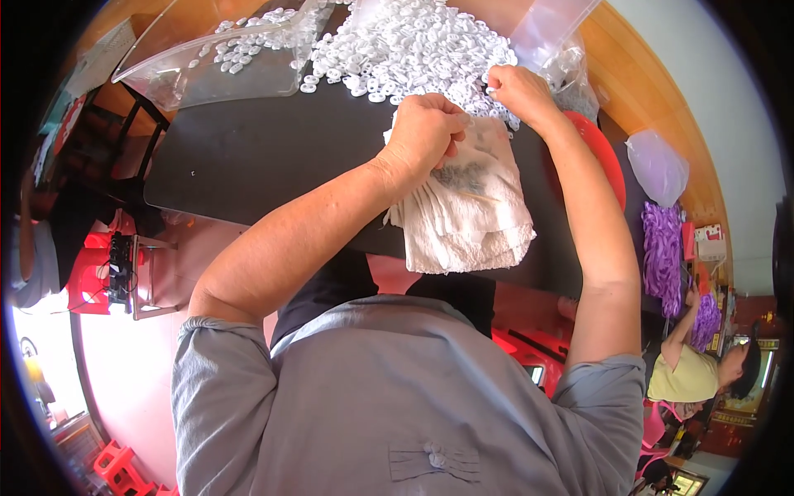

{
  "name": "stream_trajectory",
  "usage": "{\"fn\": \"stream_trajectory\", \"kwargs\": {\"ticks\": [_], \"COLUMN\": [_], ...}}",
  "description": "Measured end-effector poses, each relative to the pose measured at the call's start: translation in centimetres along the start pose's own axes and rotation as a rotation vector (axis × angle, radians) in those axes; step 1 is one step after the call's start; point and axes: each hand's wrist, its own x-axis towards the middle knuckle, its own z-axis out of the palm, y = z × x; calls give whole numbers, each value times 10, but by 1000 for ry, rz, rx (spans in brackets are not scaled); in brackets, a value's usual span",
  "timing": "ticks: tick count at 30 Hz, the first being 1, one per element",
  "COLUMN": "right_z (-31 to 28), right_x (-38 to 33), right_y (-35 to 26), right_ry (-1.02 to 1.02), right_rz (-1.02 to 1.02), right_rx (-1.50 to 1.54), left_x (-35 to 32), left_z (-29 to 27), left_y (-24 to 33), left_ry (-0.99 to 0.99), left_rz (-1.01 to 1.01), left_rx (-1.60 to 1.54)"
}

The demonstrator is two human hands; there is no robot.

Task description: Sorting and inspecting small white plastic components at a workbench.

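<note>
A large heap of small white oval plastic pieces with holes [413,50] lies on the dark table [248,157]. My right hand [523,95] is at the heap's right edge, its thumb and fingers pinched on what looks like one white oval piece. Just left of it, my left hand [428,132] is closed above a folded off-white cloth [467,223] with grey stains. Its fingertips press together, and whatever they hold is too small to make out. The cloth lies at the table's near edge, partly covered by that hand.
A clear plastic container [223,74] with more white pieces tilts at the far left. By my right forearm is a red round dish [597,153]. Clear plastic bags [657,165] and purple strands [662,256] are farther right. Another person in a yellow shirt [685,376] sits at the right.
</note>
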Motion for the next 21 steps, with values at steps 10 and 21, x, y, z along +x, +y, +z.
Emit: {"fn": "stream_trajectory", "kwargs": {"ticks": [10, 21], "right_z": [-8, -12], "right_x": [-67, -76], "right_y": [-23, -30], "right_ry": [-10, 76], "right_rz": [131, -221], "right_rx": [604, 447], "left_x": [2, 2], "left_z": [-2, -4], "left_y": [2, 1], "left_ry": [49, 10], "left_rz": [18, 40], "left_rx": [-40, -25]}}
